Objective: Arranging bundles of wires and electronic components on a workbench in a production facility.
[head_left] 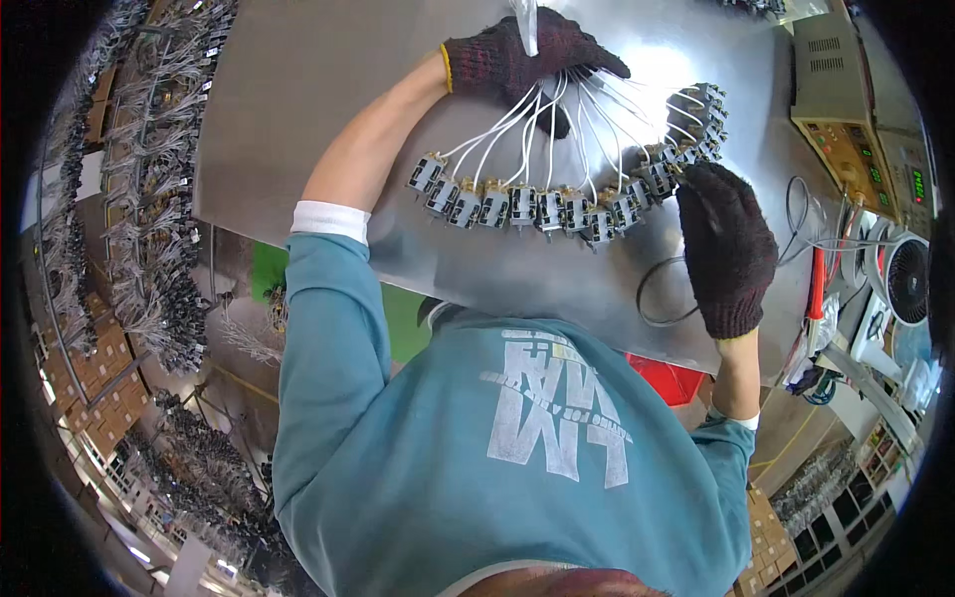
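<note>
My left hand (522,52), in a dark knit glove with a yellow cuff edge, is closed around a bundle of white cables (549,124). A clear plastic strip (528,25) lies across the back of that glove. From the bundle the cables fan out toward me, each ending at a small black-and-silver connector block (522,206). Several such blocks lie in a curved row on the metal table. At the row's right part, my right hand (729,249), also gloved, has its fingers drawn together against the blocks. What its fingertips grip is hidden.
The grey metal table (288,109) fills the upper middle. Bench instruments (846,149) with lit displays stand at right, above a small fan (905,279) and a red-handled tool (817,284). A thin grey cable (642,298) loops near my right hand. Racks of hanging cables (159,199) line the left.
</note>
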`<state>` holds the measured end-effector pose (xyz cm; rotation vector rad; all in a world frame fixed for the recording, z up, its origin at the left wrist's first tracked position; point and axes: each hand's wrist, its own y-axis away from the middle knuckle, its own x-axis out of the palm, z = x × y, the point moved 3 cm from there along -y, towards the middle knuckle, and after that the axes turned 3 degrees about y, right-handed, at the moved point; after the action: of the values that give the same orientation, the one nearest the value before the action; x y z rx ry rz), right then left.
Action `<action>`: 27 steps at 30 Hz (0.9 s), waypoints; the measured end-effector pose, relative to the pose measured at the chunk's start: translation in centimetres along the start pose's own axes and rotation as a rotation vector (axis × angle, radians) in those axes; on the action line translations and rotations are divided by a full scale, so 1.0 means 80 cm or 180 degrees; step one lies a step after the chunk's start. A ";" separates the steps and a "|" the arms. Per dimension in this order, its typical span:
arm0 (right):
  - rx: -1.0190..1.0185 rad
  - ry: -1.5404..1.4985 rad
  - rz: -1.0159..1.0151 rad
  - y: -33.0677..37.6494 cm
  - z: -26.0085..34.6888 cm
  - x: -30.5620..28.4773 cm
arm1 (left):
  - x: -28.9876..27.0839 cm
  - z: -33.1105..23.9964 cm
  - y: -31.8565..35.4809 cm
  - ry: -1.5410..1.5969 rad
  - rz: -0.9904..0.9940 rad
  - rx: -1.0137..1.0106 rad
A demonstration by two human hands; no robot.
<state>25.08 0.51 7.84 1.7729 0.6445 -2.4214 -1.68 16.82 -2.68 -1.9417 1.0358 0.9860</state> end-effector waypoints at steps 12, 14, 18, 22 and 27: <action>-0.0188 -0.0681 0.0156 -0.015 -0.029 -0.020 | 0.000 -0.015 -0.009 0.0142 -0.0423 -0.0162; 0.0097 -0.0856 0.0227 -0.006 -0.017 -0.022 | 0.003 -0.014 -0.012 0.0237 -0.0420 -0.0248; -0.0012 -0.0151 0.0328 -0.007 -0.011 -0.017 | 0.002 -0.017 -0.018 0.0008 -0.0368 -0.0250; -0.0421 0.0544 0.0603 -0.009 -0.011 -0.016 | 0.002 -0.018 -0.017 0.0005 -0.0394 -0.0282; 0.0065 -0.0441 0.0373 -0.013 -0.033 -0.018 | 0.007 -0.015 -0.022 0.0123 -0.0448 -0.0263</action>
<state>27.56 2.20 8.82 1.5837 0.4895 -2.4522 0.41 16.38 -2.20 -2.0779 0.8784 0.9288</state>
